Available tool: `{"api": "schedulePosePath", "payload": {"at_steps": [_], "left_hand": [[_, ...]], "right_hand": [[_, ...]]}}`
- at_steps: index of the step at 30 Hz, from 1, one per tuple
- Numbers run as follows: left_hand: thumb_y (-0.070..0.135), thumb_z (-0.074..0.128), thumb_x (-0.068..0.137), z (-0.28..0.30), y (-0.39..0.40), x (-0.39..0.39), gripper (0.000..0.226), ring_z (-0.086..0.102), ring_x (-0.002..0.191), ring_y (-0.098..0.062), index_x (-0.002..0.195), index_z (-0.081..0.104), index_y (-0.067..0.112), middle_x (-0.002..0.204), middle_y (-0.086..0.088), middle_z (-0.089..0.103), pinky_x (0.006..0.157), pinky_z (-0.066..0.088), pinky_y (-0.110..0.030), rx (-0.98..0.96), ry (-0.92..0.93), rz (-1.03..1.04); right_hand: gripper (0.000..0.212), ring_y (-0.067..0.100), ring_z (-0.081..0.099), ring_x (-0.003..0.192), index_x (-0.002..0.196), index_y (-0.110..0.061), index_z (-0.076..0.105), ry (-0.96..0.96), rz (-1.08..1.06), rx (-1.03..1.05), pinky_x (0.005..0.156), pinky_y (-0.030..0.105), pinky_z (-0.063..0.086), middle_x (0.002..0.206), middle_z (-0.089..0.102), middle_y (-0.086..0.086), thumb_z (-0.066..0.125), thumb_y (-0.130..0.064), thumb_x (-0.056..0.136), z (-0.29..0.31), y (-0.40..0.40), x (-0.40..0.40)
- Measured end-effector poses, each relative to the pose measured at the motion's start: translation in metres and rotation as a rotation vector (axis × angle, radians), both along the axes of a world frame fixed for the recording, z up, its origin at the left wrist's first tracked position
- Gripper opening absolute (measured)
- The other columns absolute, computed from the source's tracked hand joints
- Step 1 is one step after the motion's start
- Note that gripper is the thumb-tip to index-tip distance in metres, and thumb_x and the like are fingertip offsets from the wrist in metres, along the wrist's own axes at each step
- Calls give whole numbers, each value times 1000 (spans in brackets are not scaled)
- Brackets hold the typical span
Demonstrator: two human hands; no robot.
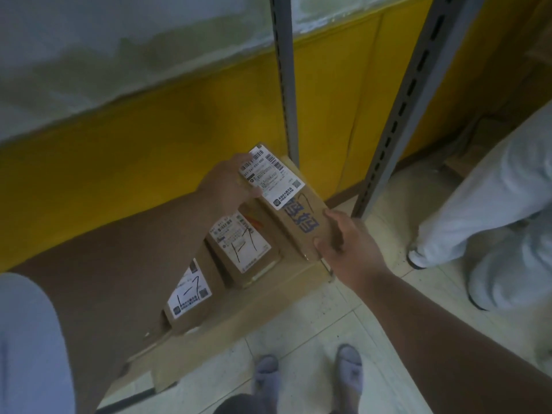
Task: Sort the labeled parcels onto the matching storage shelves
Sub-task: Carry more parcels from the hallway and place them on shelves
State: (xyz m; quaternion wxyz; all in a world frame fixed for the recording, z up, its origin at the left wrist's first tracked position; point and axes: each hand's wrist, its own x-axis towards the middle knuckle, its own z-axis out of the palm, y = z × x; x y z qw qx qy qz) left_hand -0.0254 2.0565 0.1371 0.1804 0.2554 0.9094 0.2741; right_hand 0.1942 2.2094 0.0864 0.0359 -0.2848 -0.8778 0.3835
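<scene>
Head view, left to right: two marked parcels already lie flat on the cardboard-lined bottom shelf. Our left hand grips the far end of the labeled parcel, and our right hand clasps its near end. We judge it best lowered level, beside them, label up.
</scene>
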Motion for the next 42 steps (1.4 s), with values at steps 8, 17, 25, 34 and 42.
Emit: {"api": "schedulePosePath", "payload": {"at_steps": [8, 17, 25, 34, 42], "left_hand": [[31, 66, 96, -6, 7, -14, 65, 45, 137, -29, 154, 36, 27, 156, -6, 40, 87, 36, -25, -65, 39, -4], [55, 57, 94, 8, -7, 36, 65, 42, 132, -39, 152, 35, 33, 153, -15, 31, 103, 45, -49, -306, 230, -9], [49, 62, 92, 25, -55, 137, 60, 52, 124, -35, 146, 45, 29, 139, -12, 48, 101, 47, -46, -133, 192, 190], [40, 75, 85, 41, -221, 295, 54, 65, 98, -27, 134, 58, 25, 122, -4, 61, 83, 51, -36, -35, 218, 677], [47, 68, 89, 39, -422, 473, 57, 61, 111, -22, 142, 50, 33, 132, 0, 56, 94, 49, -34, -94, 173, 1147]], "right_hand": [[56, 16, 54, 99, 149, -30, 35, -53, -8, 29, 80, 26, 43, 140, 43, 5, 55, -38, 98, 5, 2, -26], [43, 33, 56, 106, 134, -19, 39, -180, 141, 293, 79, 39, 51, 127, 41, 10, 50, -40, 98, 53, -3, -15], [52, 25, 51, 115, 135, -21, 44, 82, 362, 287, 91, 37, 49, 131, 47, 4, 51, -48, 91, 103, -17, 1], [47, 22, 56, 114, 131, -22, 53, 299, 882, 263, 92, 32, 41, 130, 54, 3, 62, -44, 90, 150, -185, 22], [46, 19, 55, 110, 127, -15, 57, 355, 1312, 168, 91, 12, 26, 123, 58, 3, 66, -39, 89, 157, -434, 115]]}}
